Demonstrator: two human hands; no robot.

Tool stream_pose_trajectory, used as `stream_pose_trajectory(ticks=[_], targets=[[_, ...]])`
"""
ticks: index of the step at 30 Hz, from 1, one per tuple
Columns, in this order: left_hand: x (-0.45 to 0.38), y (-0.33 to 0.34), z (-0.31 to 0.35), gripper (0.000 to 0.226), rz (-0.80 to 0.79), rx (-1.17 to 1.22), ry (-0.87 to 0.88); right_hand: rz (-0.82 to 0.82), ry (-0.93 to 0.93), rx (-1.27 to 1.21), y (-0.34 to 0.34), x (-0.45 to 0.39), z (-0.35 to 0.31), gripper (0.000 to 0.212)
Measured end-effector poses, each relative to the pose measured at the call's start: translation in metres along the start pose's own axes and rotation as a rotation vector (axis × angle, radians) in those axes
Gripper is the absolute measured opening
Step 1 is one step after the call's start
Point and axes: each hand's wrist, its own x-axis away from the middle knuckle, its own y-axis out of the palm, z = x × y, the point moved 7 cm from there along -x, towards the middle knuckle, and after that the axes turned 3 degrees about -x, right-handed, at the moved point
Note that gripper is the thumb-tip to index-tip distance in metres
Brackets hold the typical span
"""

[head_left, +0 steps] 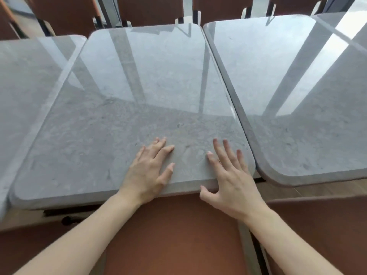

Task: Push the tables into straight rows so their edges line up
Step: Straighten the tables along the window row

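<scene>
Three grey stone-look tables stand side by side. The middle table (127,108) is right in front of me, and its near edge sits closer to me than that of the right table (297,96). The left table (25,80) touches the middle one along its side. My left hand (148,171) lies flat on the middle table near its front edge, fingers straight. My right hand (230,175) rests beside it near the front right corner, fingers spread on the top and the thumb hanging over the edge.
A rust-brown chair seat (174,235) is directly below my arms, with another chair (317,225) to its right. Several brown chairs (151,8) line the far side of the tables. A narrow gap runs between the middle and right tables.
</scene>
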Motion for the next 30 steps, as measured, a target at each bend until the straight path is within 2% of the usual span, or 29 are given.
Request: stream_pose_trajectory(ticks=[2, 4, 7, 9, 11, 17, 22, 26, 30], targets=[[0.030, -0.003, -0.017, 0.076, -0.014, -0.144, -0.008, -0.172, -0.106, 0.097, -0.001, -0.018, 0.002, 0.095], [0.054, -0.013, -0.041, 0.092, -0.021, -0.260, -0.064, -0.265, -0.116, 0.111, 0.002, -0.025, 0.011, 0.106], [0.070, -0.010, -0.069, 0.123, -0.152, -0.425, -0.053, -0.255, -0.159, 0.236, 0.012, -0.020, 0.013, 0.126], [0.071, -0.013, -0.081, 0.132, -0.139, -0.440, -0.116, -0.198, -0.136, 0.314, 0.019, -0.016, 0.013, 0.128], [0.074, -0.019, -0.090, 0.129, -0.093, -0.412, -0.229, -0.144, -0.090, 0.347, 0.025, -0.015, 0.009, 0.125], [0.078, -0.015, -0.084, 0.129, -0.030, -0.574, -0.014, -0.070, -0.065, 0.454, 0.025, -0.010, 0.005, 0.102], [0.081, -0.016, -0.086, 0.119, 0.006, -0.653, -0.088, -0.010, -0.014, 0.481, 0.028, -0.006, -0.002, 0.083], [0.084, -0.015, -0.083, 0.108, -0.019, -0.720, -0.121, -0.026, 0.043, 0.424, 0.026, -0.004, -0.008, 0.095], [0.084, -0.017, -0.082, 0.106, -0.040, -0.714, -0.188, -0.085, 0.070, 0.413, 0.023, 0.000, -0.011, 0.096]])
